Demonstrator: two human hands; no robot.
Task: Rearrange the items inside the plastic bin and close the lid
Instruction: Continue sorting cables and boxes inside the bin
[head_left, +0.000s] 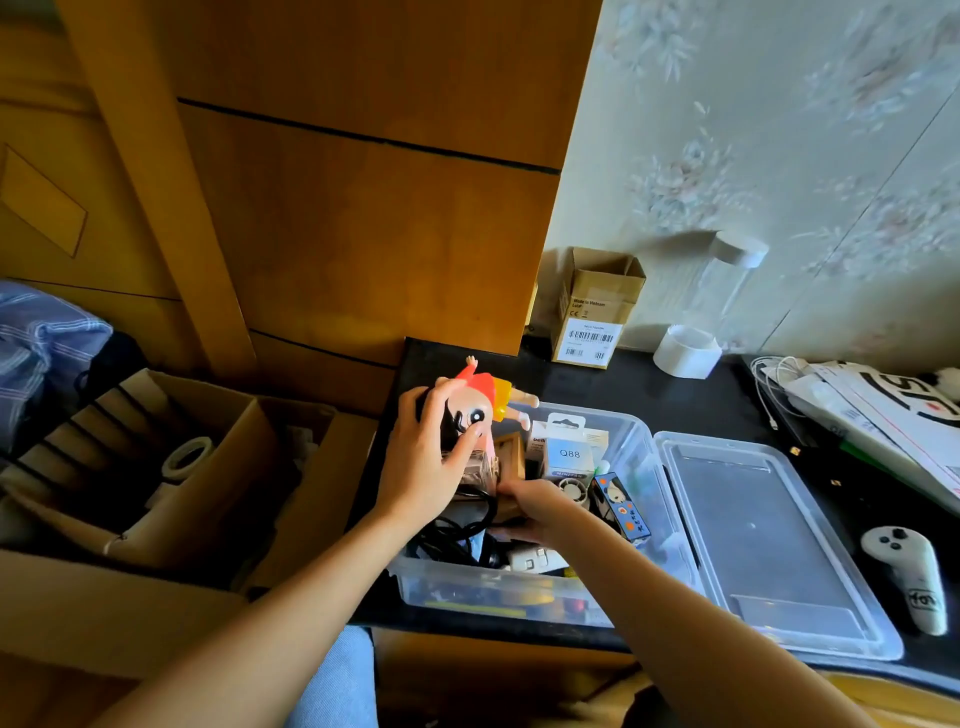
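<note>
Rearranging was under way — the red-shirted cartoon doll was gripped by the left hand at the clear plastic bin's ten o'clock corner, the right hand's grasp could not be told — next, seating the doll low

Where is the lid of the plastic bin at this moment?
In the head view, the lid lies flat on the black table, right of the plastic bin and left of the white controller.

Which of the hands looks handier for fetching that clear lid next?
Probably the right hand: the lid lies just right of the bin, and the left hand grips the doll.
</note>
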